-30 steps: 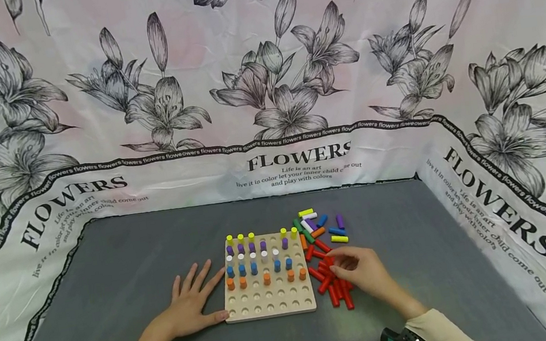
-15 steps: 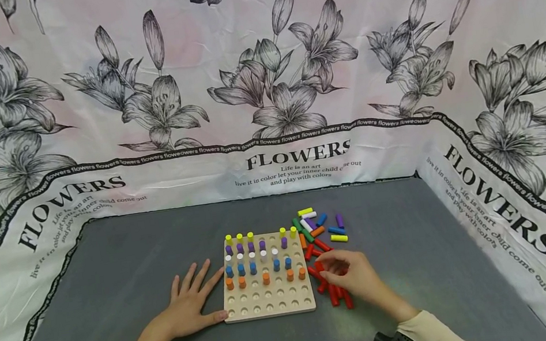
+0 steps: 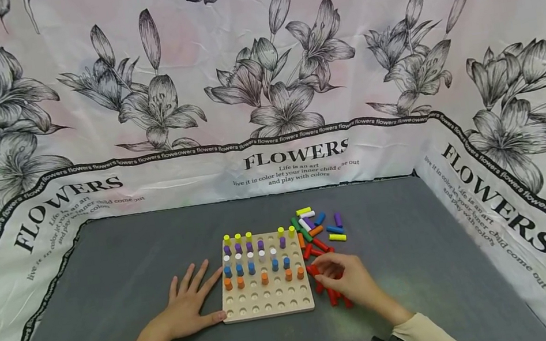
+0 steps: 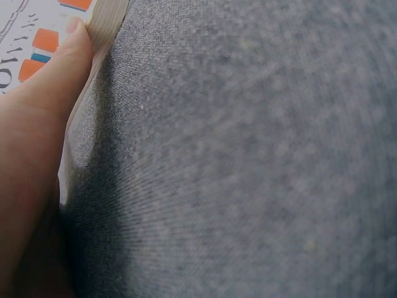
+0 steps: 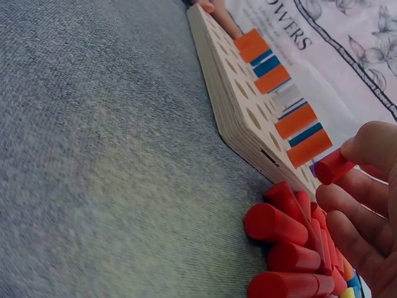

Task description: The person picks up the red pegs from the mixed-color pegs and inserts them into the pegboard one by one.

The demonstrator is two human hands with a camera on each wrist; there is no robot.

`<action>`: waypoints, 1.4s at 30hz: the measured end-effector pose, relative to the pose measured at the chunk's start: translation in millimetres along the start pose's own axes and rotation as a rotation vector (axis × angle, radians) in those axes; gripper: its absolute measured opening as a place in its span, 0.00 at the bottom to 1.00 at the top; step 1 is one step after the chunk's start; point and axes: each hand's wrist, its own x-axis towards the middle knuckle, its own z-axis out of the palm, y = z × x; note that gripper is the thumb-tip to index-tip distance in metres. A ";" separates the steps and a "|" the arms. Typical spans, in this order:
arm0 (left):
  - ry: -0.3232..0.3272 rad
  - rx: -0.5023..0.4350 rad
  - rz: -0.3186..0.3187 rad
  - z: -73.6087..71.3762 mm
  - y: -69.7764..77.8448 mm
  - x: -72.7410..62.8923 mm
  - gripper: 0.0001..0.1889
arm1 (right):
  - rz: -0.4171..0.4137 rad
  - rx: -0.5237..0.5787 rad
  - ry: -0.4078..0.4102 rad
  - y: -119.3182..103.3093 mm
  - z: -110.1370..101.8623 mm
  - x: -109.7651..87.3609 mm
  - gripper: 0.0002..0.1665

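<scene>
A wooden pegboard (image 3: 274,301) lies in the middle of the table, with yellow, purple, white, blue and orange pegs upright in rows of holes. The two rows of holes closest to the person hold no pegs. My left hand (image 3: 185,310) rests flat with spread fingers at the board's left side, its thumb (image 4: 71,53) against the board's edge. Between thumb and finger, my right hand (image 3: 348,281) pinches a red peg (image 5: 333,166). That hand hovers over a pile of loose red pegs (image 5: 276,223) just right of the board and partly hides it.
Behind the red pile lie loose pegs of other colours, among them a yellow peg (image 3: 337,238), a purple peg (image 3: 338,219) and an orange peg (image 3: 316,230). A flower-printed cloth (image 3: 191,182) walls the grey table (image 3: 390,218) at the back and sides.
My right hand has moved left from over the red pile towards the board's right edge, bringing a red peg with it. The left hand has stayed in place; the head view has shifted slightly.
</scene>
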 end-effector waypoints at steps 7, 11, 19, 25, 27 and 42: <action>0.005 0.001 -0.002 -1.8 0.8 0.2 0.50 | 0.018 -0.012 0.016 -2.6 3.5 1.5 0.13; 0.002 -0.002 -0.005 -2.6 1.1 0.2 0.50 | 0.041 -0.010 0.015 -3.5 5.0 2.6 0.14; 0.005 -0.006 -0.004 -2.6 1.4 -1.1 0.50 | 0.094 0.004 0.003 -6.4 8.8 2.2 0.14; 0.015 -0.013 0.002 -1.5 1.7 -1.1 0.50 | 0.109 0.038 0.006 -8.2 12.5 2.1 0.13; 0.023 -0.014 0.007 -1.3 2.2 -1.0 0.51 | 0.108 0.034 0.004 -8.5 14.0 2.2 0.13; 0.076 -0.025 0.053 -2.5 4.5 -2.9 0.47 | 0.048 0.013 -0.013 -8.9 23.2 0.0 0.11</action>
